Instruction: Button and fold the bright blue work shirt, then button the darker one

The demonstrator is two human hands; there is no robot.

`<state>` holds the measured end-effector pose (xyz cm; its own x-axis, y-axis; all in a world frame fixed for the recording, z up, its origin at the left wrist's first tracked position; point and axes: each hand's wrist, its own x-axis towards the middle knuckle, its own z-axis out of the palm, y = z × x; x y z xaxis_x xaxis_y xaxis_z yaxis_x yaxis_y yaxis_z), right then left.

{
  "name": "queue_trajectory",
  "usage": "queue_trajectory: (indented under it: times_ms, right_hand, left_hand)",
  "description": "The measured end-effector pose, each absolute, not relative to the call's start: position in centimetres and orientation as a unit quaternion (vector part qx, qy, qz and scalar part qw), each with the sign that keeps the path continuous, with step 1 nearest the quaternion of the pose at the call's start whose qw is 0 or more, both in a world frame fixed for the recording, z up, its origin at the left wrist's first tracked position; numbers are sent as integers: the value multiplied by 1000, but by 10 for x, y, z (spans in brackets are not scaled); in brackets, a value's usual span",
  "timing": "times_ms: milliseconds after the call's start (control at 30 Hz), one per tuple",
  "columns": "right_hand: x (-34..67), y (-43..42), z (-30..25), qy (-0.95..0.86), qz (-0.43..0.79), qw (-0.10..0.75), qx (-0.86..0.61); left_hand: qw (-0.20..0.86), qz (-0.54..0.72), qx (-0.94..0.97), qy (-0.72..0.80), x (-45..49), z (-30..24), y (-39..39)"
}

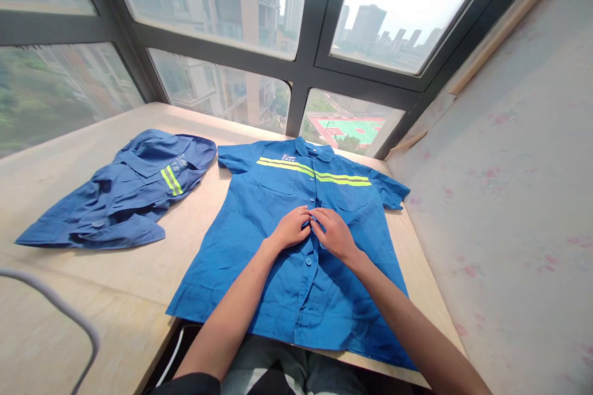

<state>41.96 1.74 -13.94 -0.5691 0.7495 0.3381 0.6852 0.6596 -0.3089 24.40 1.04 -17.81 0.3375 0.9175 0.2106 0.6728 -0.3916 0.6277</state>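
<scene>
A blue short-sleeved work shirt lies spread face up, its collar away from me and yellow reflective stripes across the chest. At the middle of its front placket, my left hand and my right hand meet, fingertips nearly touching. Both hands have their fingers bent and closed on the placket edges. A button at that spot is hidden under the fingers. Below the hands a button shows on the placket, and smaller ones show above toward the collar.
Left of the shirt lies a second, darker blue work garment, loosely folded, with a striped patch. Both rest on a pale wooden tabletop. A grey cable curves at the lower left. Windows rise behind, and a flower-patterned wall stands at the right.
</scene>
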Motion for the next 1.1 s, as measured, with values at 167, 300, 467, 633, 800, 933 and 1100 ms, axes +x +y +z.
queue_trajectory:
  times_ms: [167, 300, 467, 633, 800, 933, 1100]
  right_hand:
    - [416, 44, -132, -927, 20, 80, -365]
    - [431, 52, -131, -936, 16, 38, -349]
    - [443, 52, -133, -940, -11, 50, -336]
    - [440, 51, -132, -950, -36, 82, -298]
    - [436, 49, -127, -940, -53, 131, -310]
    - [436, 52, -137, -951, -30, 93, -295]
    - [441, 56, -158, -951, 31, 97, -291]
  left_hand:
    - [177, 254, 775, 550, 242, -168, 3]
    - [142, 208, 758, 602, 243, -159, -1]
    - [159, 175, 763, 601, 249, -156, -1]
    - [173, 205, 743, 613, 253, -156, -2]
    - [198, 227, 731, 612, 254, -155, -2]
    - [196, 230, 727, 616, 255, -158, 0]
    - [197, 239, 724, 617, 256, -159, -1]
